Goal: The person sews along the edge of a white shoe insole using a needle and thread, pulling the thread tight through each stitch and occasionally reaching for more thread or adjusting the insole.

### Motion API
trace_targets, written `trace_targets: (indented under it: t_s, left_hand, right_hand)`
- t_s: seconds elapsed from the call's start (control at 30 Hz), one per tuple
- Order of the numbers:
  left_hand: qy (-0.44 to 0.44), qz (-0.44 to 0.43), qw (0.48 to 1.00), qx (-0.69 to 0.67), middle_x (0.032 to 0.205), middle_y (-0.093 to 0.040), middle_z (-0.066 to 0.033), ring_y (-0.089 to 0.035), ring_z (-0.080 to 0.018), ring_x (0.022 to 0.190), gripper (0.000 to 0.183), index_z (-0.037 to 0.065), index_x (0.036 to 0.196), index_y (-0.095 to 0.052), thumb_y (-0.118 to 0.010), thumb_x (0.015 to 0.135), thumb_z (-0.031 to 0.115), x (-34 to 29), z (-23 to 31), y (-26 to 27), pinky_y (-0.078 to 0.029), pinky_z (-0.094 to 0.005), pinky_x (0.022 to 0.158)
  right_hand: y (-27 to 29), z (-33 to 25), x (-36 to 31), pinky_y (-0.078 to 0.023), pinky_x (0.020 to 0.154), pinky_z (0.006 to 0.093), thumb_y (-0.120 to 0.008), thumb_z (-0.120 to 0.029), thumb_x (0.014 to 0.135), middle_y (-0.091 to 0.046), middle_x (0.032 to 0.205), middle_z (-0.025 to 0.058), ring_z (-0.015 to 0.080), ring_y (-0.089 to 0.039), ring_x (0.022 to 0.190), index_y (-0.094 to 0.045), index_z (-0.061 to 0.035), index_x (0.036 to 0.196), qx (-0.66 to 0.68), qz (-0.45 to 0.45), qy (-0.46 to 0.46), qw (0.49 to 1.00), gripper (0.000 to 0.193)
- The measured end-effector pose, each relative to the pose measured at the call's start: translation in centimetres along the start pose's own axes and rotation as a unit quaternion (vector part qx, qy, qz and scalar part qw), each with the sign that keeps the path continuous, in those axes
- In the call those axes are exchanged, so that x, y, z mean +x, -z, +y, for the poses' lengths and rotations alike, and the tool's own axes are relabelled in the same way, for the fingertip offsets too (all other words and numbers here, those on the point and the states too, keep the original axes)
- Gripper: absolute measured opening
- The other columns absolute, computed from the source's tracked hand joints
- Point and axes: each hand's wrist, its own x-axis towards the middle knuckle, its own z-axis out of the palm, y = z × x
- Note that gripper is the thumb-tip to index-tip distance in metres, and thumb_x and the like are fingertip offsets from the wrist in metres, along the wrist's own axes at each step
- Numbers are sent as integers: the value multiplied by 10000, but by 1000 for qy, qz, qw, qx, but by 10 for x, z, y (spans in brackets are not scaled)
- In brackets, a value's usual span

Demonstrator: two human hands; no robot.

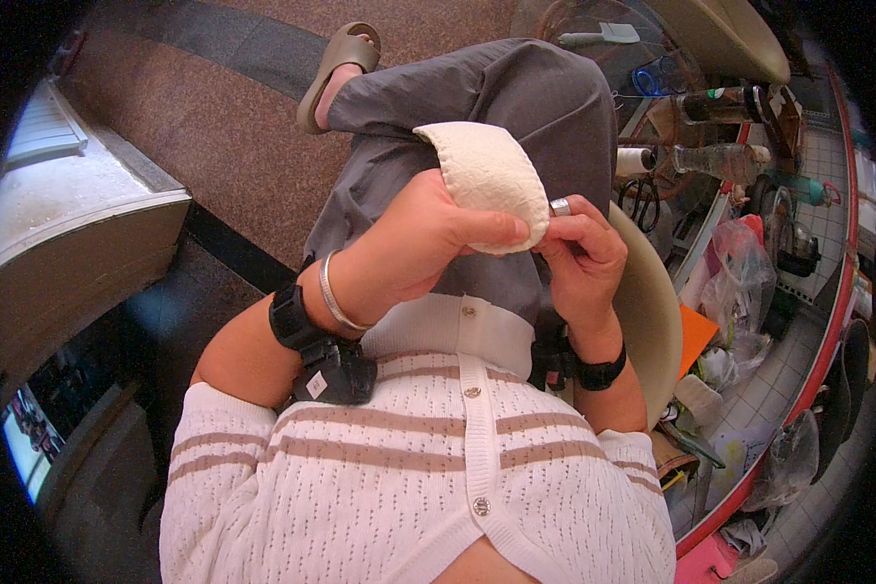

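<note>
A thick cream felt piece [487, 170] with a rounded end and stitches along its edge is held over my lap. My left hand [414, 234] grips it from the left, with the thumb pressed flat on top near the rounded end and the other fingers mostly hidden. At that same end, my right hand [589, 261] has its fingers curled and pinched together against the felt's right edge. What those fingertips hold is too small to make out. A silver metal ring like a thimble [560, 207] sits on a finger of my right hand.
My crossed legs in grey trousers [530, 92] lie under the work. To the right, a red-edged tiled surface [788, 360] carries a glass bottle [720, 159], a thread spool [637, 161], black scissors [639, 200] and plastic bags [740, 277]. A pale cabinet [88, 214] stands at left.
</note>
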Motion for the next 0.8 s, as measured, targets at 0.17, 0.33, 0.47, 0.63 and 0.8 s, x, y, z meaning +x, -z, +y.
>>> trace_targets:
  t_s: [0.17,0.33,0.47,0.63,0.8]
  left_hand:
    - [-5,5,1000,16,933,-616,-77,-596,-158,840,268,0,966,-580,-650,709,30,0,0,0,-458,-278,766]
    - [10,-7,1000,-2,964,-599,-74,-585,-157,877,321,12,1028,-541,-653,733,72,-1,1,0,-457,-278,789]
    - [18,-13,1000,-2,979,-590,-72,-576,-154,900,346,20,1057,-521,-651,744,93,0,2,0,-454,-276,800]
    - [27,-21,999,-18,972,-590,-69,-576,-148,895,335,23,1045,-522,-652,745,99,0,2,0,-455,-267,796]
    - [32,-20,999,-19,957,-591,-61,-576,-137,869,327,29,1037,-526,-652,745,106,-1,3,-1,-457,-251,766]
  right_hand:
    - [-1,4,1,-419,549,215,-662,45,691,-569,737,55,118,-531,625,-606,-8,751,26,1,14,1000,97]
    - [0,7,-1,-425,576,216,-661,36,705,-567,771,56,118,-529,662,-610,-4,785,68,-9,9,998,103]
    - [2,11,-3,-426,599,214,-650,42,713,-562,790,57,117,-524,684,-616,0,808,108,-18,-2,994,109]
    - [3,11,-4,-430,616,216,-638,45,723,-549,806,56,119,-522,701,-625,3,823,128,-23,-15,991,108]
    - [4,15,-5,-434,619,217,-635,25,739,-540,819,51,118,-524,702,-633,3,828,150,-26,-10,988,92]
